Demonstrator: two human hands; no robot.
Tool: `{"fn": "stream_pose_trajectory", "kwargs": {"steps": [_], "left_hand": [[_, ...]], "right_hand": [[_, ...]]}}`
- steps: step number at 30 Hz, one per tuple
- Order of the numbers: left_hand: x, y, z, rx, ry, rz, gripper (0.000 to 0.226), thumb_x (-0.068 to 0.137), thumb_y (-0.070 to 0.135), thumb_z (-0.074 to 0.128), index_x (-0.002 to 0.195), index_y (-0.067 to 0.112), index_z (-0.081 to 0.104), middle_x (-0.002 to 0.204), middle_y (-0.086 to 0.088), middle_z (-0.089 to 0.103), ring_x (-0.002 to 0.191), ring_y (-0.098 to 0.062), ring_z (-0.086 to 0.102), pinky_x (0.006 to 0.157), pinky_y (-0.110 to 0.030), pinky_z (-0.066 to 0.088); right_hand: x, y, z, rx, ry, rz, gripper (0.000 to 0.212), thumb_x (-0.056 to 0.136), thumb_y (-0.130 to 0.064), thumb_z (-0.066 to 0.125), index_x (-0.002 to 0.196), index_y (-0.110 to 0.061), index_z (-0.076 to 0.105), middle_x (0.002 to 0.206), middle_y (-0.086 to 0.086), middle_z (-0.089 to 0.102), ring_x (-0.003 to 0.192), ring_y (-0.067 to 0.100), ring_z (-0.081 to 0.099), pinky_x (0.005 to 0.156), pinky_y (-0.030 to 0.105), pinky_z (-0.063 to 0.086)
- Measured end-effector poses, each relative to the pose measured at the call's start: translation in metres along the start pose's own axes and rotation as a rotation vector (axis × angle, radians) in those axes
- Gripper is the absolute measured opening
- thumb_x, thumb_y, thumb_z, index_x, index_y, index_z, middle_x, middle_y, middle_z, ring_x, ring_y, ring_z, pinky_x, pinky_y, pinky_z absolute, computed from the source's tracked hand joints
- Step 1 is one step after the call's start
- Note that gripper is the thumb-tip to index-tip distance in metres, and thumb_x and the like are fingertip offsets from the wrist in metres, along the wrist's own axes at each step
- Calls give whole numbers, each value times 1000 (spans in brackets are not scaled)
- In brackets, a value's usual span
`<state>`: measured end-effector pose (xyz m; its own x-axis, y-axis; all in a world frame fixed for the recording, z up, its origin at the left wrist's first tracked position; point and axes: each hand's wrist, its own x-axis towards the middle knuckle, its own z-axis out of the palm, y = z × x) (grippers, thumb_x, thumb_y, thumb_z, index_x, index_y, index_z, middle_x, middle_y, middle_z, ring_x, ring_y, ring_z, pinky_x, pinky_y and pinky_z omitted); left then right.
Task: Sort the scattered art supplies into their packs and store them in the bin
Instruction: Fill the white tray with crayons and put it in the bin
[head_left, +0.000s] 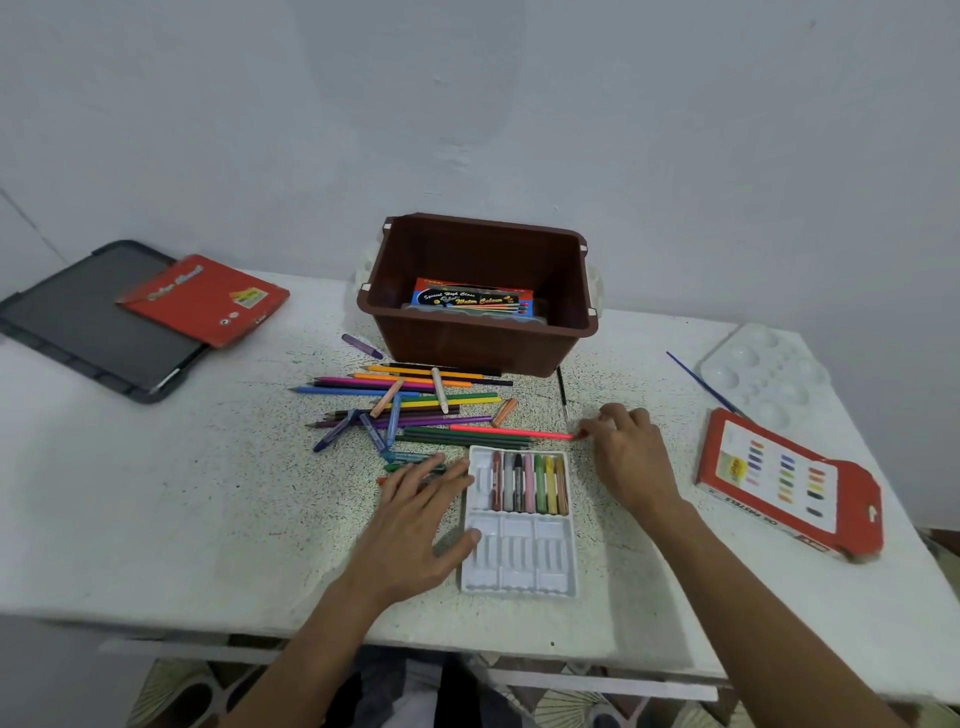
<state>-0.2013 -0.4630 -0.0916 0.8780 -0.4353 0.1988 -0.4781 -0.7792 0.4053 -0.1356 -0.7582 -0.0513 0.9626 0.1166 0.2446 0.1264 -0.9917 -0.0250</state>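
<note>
A white plastic pastel tray (519, 561) lies near the table's front, its top row holding several oil pastels (530, 483). My left hand (421, 525) rests flat with fingers spread against the tray's left edge, over a few loose crayons. My right hand (626, 452) pinches the tip of a pink-red pencil (511, 431) lying just above the tray. Several colour pencils and crayons (410, 400) are scattered behind. The brown bin (483, 338) at the back holds a water colour box (470, 299).
A red oil pastel sleeve (789, 480) lies at the right, with a white paint palette (763, 371) and a blue brush (701, 384) behind it. A red pencil pack (205, 299) sits on a dark lid (78, 327) at far left.
</note>
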Motion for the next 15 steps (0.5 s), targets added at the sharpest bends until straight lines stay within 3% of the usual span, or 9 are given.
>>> {"fn": "stream_pose_trajectory", "kwargs": {"steps": [4,7,11,15], "left_hand": [[0,0,0,-14,1,11,53,101,58,29,146,31,41,156,19,32,148,-7,14,118,-43,13],[0,-1,0,-27,8,11,52,101,56,31,145,31,42,155,19,34,148,-8,17,117,-42,14],[0,-2,1,-16,10,26,51,101,55,34,145,30,42,155,19,33,148,-8,17,118,-41,14],[1,-2,1,-7,-4,25,51,101,55,33,145,31,41,154,19,34,147,-7,17,117,-41,14]], "right_hand": [[0,7,4,-99,-1,-33,11,83,-12,73,94,-12,70,94,10,66,86,33,57,70,45,50],[-1,7,2,-71,42,5,10,87,-11,70,97,-9,69,91,10,67,83,34,56,69,44,48],[-3,-15,-14,292,127,69,10,92,-10,64,101,-8,69,90,6,67,81,27,57,67,36,46],[-8,-52,-36,777,32,226,11,94,-14,63,103,-14,68,87,-5,68,76,7,63,68,18,48]]}}
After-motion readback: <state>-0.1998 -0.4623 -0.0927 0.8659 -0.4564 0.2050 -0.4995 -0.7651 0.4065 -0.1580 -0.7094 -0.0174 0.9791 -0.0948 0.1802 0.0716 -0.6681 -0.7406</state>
